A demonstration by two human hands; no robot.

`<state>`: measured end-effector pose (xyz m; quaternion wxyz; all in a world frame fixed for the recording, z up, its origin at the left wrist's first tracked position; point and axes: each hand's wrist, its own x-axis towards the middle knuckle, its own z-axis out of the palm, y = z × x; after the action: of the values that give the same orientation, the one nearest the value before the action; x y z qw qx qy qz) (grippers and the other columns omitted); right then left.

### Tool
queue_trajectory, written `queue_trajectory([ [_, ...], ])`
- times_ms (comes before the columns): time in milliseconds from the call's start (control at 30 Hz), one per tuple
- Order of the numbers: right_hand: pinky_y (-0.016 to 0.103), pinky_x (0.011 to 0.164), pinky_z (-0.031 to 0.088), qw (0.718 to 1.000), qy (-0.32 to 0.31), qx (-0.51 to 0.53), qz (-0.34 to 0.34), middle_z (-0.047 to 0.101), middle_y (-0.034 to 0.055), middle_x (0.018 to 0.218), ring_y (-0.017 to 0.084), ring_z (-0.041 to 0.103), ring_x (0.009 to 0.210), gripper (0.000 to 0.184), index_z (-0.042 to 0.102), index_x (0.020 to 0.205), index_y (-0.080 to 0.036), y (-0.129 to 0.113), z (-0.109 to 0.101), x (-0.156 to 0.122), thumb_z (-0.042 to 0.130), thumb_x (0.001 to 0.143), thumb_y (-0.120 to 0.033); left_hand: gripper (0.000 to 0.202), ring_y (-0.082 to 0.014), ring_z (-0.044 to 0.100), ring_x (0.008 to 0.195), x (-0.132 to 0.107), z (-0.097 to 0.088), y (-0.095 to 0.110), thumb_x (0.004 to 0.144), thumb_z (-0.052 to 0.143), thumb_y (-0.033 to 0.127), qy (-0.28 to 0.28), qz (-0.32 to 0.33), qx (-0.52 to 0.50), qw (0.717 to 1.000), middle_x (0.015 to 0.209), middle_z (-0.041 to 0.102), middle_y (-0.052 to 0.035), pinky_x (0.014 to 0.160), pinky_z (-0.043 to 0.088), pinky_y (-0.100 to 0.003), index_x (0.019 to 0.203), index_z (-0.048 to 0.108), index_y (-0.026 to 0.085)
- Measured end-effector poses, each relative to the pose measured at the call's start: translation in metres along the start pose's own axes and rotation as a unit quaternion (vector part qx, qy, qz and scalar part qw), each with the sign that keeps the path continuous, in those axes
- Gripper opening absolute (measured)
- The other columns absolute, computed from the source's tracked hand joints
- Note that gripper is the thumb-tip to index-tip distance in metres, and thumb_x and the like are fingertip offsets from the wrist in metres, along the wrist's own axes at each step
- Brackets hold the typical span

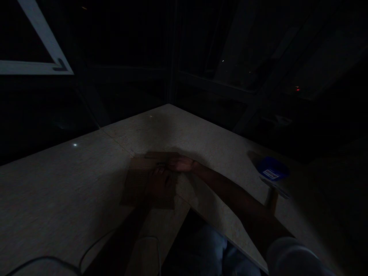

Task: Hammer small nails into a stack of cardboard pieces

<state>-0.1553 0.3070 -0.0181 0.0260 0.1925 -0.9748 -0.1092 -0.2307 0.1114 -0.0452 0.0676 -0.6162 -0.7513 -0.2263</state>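
A brown piece of cardboard (138,186) lies on the pale countertop, with a narrow raised or folded strip along its far edge. My left hand (159,182) rests palm down on its right half, fingers laid over the surface. At the far right corner, my right hand (181,163) has its fingers bent over the strip, close to the left fingertips. A small dark shape shows near the left fingertips, too dim to name. Deep shadow hides much of both hands' fingers.
A blue plastic tub (272,168) with a white label stands on the right. Beside it lies a wide-bladed scraper (274,193) with a yellowish handle, partly behind my right forearm. A dark cable (46,258) runs along the lower left. Dark window panes border the stone countertop (71,184).
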Motion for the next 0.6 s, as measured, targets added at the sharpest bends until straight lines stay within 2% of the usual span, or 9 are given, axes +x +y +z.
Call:
queue_trajectory([
  [200,0.034,0.093,0.052,0.999,-0.027,0.009,-0.023,0.069,0.0128,0.118,0.020,0.062,0.114,0.033,0.066,0.115,-0.016,0.005,-0.009,0.000,0.038,0.102,-0.008,0.023,-0.0296,0.053,0.116,-0.001,0.000,0.001,0.097,0.045,0.031,0.004,0.000,-0.002,1.000,0.117,0.065,-0.0121,0.099,0.040,-0.049,0.107,0.063,0.020],
  [333,0.033,0.097,0.051,0.998,-0.028,0.044,-0.024,0.070,0.0111,0.118,0.019,0.063,0.114,0.029,0.068,0.112,-0.016,0.007,-0.013,0.002,0.043,0.100,-0.007,0.024,-0.0303,0.054,0.113,-0.002,-0.002,0.002,0.096,0.047,0.033,0.003,-0.003,0.002,1.000,0.116,0.065,-0.0124,0.097,0.040,-0.049,0.107,0.063,0.020],
  [433,0.033,0.099,0.049,0.997,-0.016,0.081,0.010,0.071,0.0088,0.120,0.020,0.063,0.116,0.030,0.070,0.112,-0.019,0.007,-0.013,0.000,0.047,0.098,-0.006,0.027,-0.0308,0.055,0.112,-0.003,-0.002,0.002,0.097,0.044,0.034,0.019,0.002,0.009,1.000,0.114,0.066,-0.0131,0.096,0.040,-0.050,0.107,0.064,0.019],
  [600,0.027,0.087,0.052,0.981,0.027,0.147,0.125,0.074,0.0080,0.115,0.018,0.069,0.104,0.025,0.074,0.109,-0.019,0.005,-0.008,0.000,0.052,0.099,-0.014,0.030,-0.0305,0.053,0.117,-0.003,-0.003,0.003,0.097,0.043,0.032,0.024,0.010,0.004,1.000,0.122,0.065,-0.0129,0.100,0.039,-0.050,0.115,0.063,0.019],
])
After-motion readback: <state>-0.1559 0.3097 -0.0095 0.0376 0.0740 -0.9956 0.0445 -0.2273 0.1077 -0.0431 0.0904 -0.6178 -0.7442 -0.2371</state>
